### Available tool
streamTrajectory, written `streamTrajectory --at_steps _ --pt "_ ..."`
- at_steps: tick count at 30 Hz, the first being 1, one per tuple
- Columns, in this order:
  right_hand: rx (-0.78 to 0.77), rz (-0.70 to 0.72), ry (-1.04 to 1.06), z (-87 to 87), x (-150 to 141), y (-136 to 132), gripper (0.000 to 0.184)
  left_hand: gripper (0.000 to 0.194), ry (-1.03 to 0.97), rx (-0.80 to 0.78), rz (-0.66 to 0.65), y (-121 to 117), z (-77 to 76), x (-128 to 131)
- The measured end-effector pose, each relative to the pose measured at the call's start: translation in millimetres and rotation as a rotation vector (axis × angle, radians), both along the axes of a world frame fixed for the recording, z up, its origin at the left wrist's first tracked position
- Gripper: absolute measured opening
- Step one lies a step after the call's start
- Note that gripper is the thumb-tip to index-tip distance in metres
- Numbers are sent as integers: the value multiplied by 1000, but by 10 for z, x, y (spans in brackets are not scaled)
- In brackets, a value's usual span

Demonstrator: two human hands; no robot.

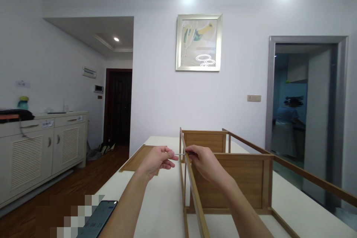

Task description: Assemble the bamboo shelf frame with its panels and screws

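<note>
A brown wooden shelf frame point(228, 182) with panels set between its rails lies on the white table. My left hand point(160, 160) is left of the frame's near long rail point(193, 189), thumb and index finger pinched on a thin metal rod point(179, 154). The rod runs level to that rail; its far tip is hidden there. My right hand point(202, 160) is closed on the rail from the other side, level with the rod. What its fingertips press on is partly hidden.
Behind my left hand a separate wooden panel point(136, 159) lies flat on the white table point(158, 200). A phone point(97, 217) rests at the table's left edge. A white cabinet point(33, 156) stands at left. Through the doorway at right, a person point(286, 119) is visible.
</note>
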State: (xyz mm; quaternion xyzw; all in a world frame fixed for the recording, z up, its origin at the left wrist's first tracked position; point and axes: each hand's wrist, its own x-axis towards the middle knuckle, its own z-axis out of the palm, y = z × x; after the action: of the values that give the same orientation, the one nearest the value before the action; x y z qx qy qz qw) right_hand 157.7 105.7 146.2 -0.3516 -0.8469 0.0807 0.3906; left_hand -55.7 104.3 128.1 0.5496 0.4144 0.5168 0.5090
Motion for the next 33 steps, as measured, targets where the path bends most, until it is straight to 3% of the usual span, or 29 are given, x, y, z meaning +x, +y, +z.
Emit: streamTrajectory --at_steps 11,33 --pt "33 -121 -53 93 50 -38 24 43 -10 24 3 10 -11 3" --pt "-1 -106 -70 90 27 -96 23 38 42 84 15 14 -26 -11"
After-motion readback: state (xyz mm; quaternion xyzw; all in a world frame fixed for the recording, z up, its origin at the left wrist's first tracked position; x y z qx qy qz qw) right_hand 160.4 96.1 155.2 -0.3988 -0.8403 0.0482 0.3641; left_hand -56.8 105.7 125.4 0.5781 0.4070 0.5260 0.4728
